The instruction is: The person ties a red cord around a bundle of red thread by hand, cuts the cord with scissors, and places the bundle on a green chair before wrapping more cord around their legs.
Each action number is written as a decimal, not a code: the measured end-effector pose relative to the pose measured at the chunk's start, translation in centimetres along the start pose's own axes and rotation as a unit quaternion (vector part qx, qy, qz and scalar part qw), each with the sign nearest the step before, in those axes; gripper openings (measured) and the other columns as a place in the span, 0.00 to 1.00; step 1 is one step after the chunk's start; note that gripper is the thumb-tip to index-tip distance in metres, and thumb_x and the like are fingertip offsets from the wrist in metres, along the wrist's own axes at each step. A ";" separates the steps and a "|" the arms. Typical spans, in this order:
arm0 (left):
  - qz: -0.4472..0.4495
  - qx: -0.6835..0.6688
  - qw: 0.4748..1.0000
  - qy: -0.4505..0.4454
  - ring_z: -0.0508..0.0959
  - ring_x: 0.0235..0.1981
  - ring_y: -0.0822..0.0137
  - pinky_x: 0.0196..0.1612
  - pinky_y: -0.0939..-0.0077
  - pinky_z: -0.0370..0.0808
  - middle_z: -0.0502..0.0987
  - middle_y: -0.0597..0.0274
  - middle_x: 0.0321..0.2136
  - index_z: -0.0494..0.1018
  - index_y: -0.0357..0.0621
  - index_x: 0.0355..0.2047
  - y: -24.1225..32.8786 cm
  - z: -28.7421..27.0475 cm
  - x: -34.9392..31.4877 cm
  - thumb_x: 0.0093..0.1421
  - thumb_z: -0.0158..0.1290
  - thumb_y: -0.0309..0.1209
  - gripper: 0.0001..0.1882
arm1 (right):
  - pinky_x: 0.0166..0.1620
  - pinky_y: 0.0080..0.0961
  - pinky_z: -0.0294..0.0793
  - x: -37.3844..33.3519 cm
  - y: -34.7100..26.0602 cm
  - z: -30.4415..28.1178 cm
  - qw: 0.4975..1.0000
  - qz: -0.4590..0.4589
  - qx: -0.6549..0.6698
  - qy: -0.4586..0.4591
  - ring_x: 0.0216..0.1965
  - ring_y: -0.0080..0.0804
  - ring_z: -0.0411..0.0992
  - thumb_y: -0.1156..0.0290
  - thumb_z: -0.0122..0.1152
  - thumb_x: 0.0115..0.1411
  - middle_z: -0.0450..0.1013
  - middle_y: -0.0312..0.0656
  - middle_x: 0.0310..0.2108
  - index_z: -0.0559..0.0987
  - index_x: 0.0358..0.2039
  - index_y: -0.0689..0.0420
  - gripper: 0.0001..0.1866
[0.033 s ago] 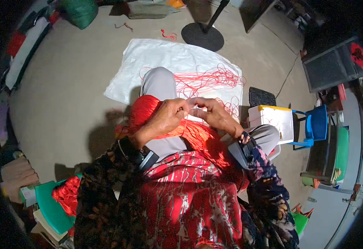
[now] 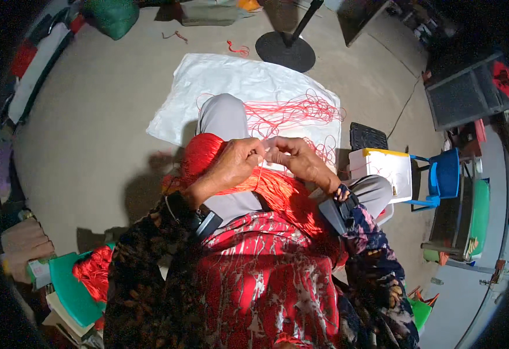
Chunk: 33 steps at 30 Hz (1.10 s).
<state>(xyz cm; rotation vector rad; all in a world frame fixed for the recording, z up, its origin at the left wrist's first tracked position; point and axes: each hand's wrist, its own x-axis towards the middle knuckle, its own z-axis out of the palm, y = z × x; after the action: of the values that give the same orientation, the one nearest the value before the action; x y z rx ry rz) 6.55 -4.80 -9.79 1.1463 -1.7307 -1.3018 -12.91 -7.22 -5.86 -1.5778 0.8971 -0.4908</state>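
Observation:
Both hands meet above my lap, fingertips almost touching. My left hand [image 2: 241, 161] is closed in a pinch on thin red cord, a strand of which hangs below the fingers. My right hand [image 2: 302, 160] is also closed, thumb against the fingers; the cord between them is hardly visible. A thick bundle of shiny orange-red cord [image 2: 283, 195] lies across my lap under the hands. Beside my left wrist, a rounded mass of the same red cord [image 2: 203, 156] rests by my knee. Loose loops of thin red cord [image 2: 301, 110] spread beyond the hands.
A white sheet [image 2: 208, 75] lies on the floor under the loops. Beyond it stands a round black base [image 2: 285, 51] with a pole. To the right are a white box [image 2: 389, 174] and a blue chair [image 2: 443, 171]. A green stool [image 2: 74, 291] with red cord is at the left.
My right fingers have drawn slightly closer together near the left fingertips. Otherwise hands and cord stay in place.

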 end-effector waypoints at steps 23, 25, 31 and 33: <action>-0.130 -0.260 0.924 -0.249 0.73 0.25 0.74 0.31 0.82 0.69 0.74 0.61 0.24 0.70 0.31 0.32 -0.4 -3.7 3.7 0.47 0.48 0.20 0.10 | 0.20 0.13 0.60 -1.9 -0.3 1.7 0.963 0.091 0.232 0.102 0.16 0.15 0.60 0.68 0.53 0.61 0.66 0.30 0.16 0.76 0.30 0.62 0.10; -0.146 -0.256 0.916 -0.273 0.74 0.26 0.73 0.32 0.82 0.70 0.75 0.59 0.24 0.71 0.30 0.32 -0.1 -4.1 3.9 0.46 0.49 0.20 0.11 | 0.28 0.13 0.64 -2.2 -1.0 3.0 0.986 0.056 0.134 0.085 0.23 0.13 0.63 0.68 0.55 0.60 0.70 0.29 0.22 0.77 0.30 0.61 0.10; -0.105 -0.232 0.936 -0.242 0.76 0.27 0.71 0.33 0.81 0.71 0.76 0.57 0.26 0.72 0.28 0.32 -2.4 -3.9 3.2 0.43 0.49 0.22 0.13 | 0.34 0.15 0.67 -2.3 -0.8 4.0 0.995 0.054 0.064 0.052 0.29 0.13 0.64 0.67 0.56 0.60 0.71 0.29 0.26 0.77 0.30 0.62 0.10; -0.133 -0.255 0.928 -0.236 0.76 0.28 0.71 0.33 0.81 0.71 0.76 0.57 0.26 0.73 0.28 0.31 -2.4 -4.1 3.3 0.43 0.49 0.22 0.13 | 0.33 0.15 0.66 -2.3 -0.7 4.1 0.996 0.040 0.053 0.054 0.29 0.13 0.64 0.67 0.56 0.60 0.71 0.28 0.25 0.77 0.30 0.62 0.10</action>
<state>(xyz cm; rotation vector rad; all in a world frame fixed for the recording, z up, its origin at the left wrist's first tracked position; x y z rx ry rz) 9.50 -9.63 -10.99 0.8173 -1.4243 -2.1832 -11.08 -2.83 -5.66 -1.4236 0.9966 -0.5618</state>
